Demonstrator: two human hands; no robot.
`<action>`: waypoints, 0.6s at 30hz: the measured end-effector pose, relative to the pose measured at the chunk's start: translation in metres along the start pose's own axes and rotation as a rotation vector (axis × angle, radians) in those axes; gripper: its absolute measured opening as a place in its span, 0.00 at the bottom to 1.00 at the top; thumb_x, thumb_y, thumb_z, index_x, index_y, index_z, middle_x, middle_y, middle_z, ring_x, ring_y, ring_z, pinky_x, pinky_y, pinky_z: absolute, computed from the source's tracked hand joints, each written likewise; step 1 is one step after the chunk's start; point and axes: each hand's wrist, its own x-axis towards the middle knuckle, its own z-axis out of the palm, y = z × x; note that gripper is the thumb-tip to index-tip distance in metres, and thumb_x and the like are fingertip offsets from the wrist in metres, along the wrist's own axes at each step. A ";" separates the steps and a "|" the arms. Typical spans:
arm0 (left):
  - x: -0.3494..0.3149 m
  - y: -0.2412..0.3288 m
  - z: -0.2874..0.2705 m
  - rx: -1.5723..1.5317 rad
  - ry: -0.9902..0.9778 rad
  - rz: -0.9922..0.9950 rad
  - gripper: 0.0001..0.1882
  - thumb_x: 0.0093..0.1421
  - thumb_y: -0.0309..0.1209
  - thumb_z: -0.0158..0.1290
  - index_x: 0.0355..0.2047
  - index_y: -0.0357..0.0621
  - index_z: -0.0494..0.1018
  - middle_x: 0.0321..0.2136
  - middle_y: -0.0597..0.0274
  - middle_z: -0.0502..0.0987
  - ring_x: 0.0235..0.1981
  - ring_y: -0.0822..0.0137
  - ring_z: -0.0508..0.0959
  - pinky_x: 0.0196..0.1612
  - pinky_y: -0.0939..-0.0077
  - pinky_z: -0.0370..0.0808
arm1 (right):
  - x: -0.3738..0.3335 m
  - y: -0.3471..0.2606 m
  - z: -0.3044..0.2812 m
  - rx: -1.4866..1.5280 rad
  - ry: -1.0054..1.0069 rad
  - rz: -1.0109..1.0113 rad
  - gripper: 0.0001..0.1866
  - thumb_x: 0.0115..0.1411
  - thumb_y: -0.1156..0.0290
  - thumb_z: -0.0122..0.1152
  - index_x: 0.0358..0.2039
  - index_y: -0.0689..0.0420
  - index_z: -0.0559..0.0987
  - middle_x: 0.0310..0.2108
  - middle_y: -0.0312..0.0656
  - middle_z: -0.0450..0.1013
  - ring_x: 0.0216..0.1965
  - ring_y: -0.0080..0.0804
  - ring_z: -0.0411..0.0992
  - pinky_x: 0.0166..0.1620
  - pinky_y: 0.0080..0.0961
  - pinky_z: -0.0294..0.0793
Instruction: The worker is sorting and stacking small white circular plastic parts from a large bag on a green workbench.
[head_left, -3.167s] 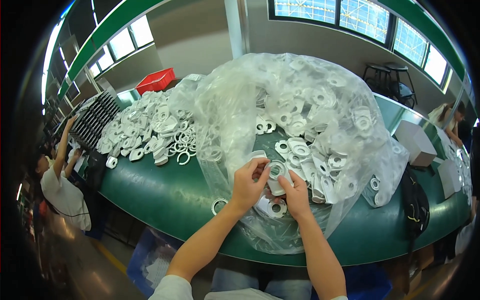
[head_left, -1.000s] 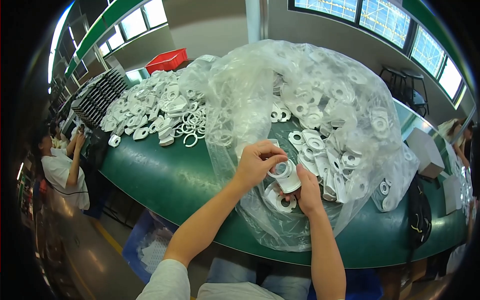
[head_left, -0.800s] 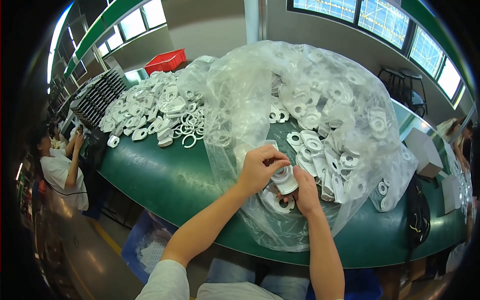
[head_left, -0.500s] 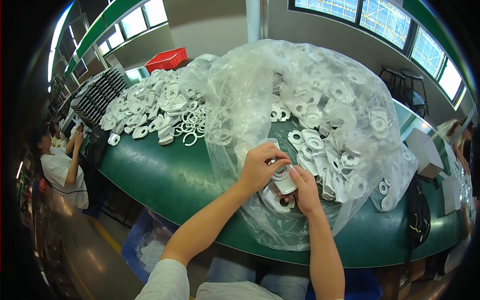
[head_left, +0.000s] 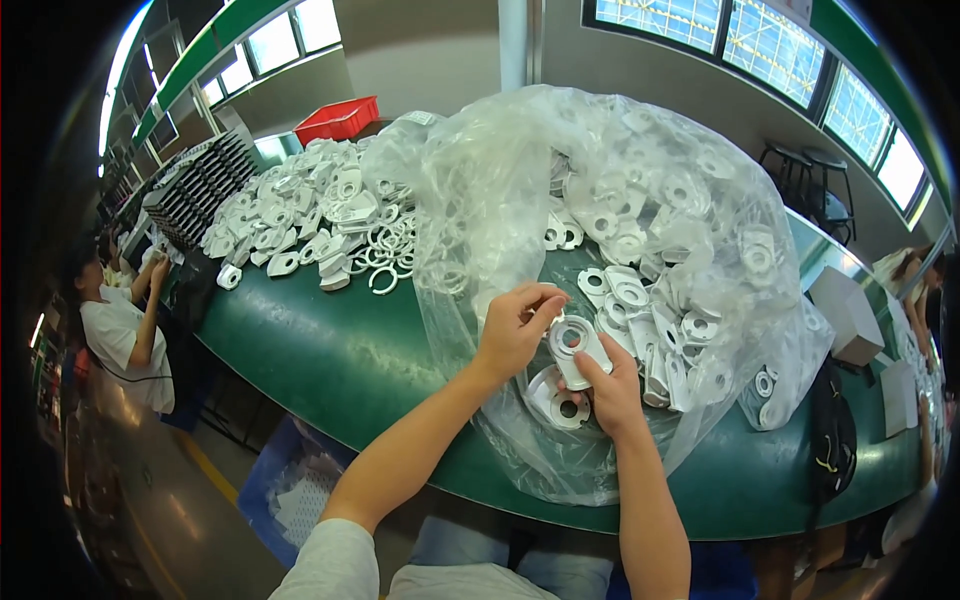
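Observation:
A white plastic part with a rounded end and a ringed round hole [head_left: 578, 338] is in my right hand [head_left: 612, 388], thumb on its face and fingers behind it. My left hand [head_left: 518, 328] is just off the part's upper left edge, thumb and fingertips pinched together. What they hold, if anything, is too small to make out. Under my hands another white part with a round hole [head_left: 560, 402] lies on the clear plastic bag [head_left: 545, 470]. Just beyond my right hand, several similar white parts [head_left: 640, 315] lie heaped in the bag's opening.
On the green table [head_left: 330, 350], a pile of loose white parts [head_left: 290, 210] and rings [head_left: 385, 255] spreads to the left. Behind it are a red crate [head_left: 338, 118] and stacked dark trays [head_left: 200, 190]. A white box [head_left: 848, 312] stands right; a blue bin [head_left: 265, 480] sits below the table edge.
My left hand has drawn up and away from the part's hole, uncovering it. My right hand still holds the part, now turned so its ringed face shows more fully.

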 end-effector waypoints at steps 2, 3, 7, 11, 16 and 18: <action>-0.001 -0.002 -0.002 -0.208 -0.134 -0.231 0.08 0.60 0.27 0.52 0.36 0.35 0.76 0.25 0.70 0.74 0.24 0.81 0.69 0.25 0.87 0.65 | 0.000 0.001 0.004 0.037 0.163 -0.069 0.12 0.61 0.74 0.52 0.45 0.63 0.70 0.30 0.42 0.74 0.23 0.25 0.73 0.20 0.16 0.68; -0.001 -0.001 -0.002 -0.209 -0.135 -0.229 0.08 0.60 0.27 0.52 0.36 0.35 0.76 0.25 0.70 0.74 0.24 0.81 0.69 0.25 0.87 0.65 | 0.003 0.003 0.002 0.048 0.171 -0.084 0.12 0.61 0.74 0.52 0.45 0.62 0.69 0.34 0.43 0.74 0.25 0.28 0.75 0.23 0.17 0.72; -0.001 0.003 -0.002 -0.202 -0.194 -0.278 0.09 0.59 0.28 0.53 0.37 0.35 0.76 0.24 0.69 0.75 0.22 0.81 0.69 0.25 0.87 0.66 | 0.003 0.003 0.003 0.022 0.164 -0.106 0.12 0.61 0.76 0.52 0.45 0.62 0.68 0.36 0.44 0.73 0.28 0.30 0.76 0.26 0.19 0.76; -0.001 0.005 -0.004 -0.161 -0.195 -0.299 0.09 0.59 0.28 0.53 0.35 0.34 0.77 0.23 0.67 0.76 0.21 0.80 0.72 0.25 0.87 0.69 | 0.004 0.005 0.003 0.009 0.157 -0.123 0.12 0.60 0.77 0.52 0.45 0.62 0.68 0.37 0.44 0.73 0.31 0.31 0.77 0.28 0.21 0.78; -0.005 0.003 0.002 -0.179 -0.178 -0.312 0.09 0.59 0.28 0.53 0.35 0.33 0.77 0.22 0.66 0.76 0.21 0.79 0.72 0.25 0.86 0.70 | 0.004 0.005 0.002 0.007 0.187 -0.109 0.10 0.60 0.77 0.51 0.42 0.64 0.69 0.36 0.44 0.74 0.31 0.31 0.77 0.26 0.20 0.78; -0.005 0.003 0.002 -0.191 -0.189 -0.299 0.09 0.59 0.28 0.53 0.35 0.33 0.77 0.22 0.66 0.76 0.21 0.79 0.73 0.25 0.86 0.70 | 0.004 0.007 0.000 -0.002 0.183 -0.131 0.10 0.59 0.77 0.51 0.42 0.63 0.69 0.36 0.43 0.74 0.30 0.30 0.77 0.25 0.19 0.76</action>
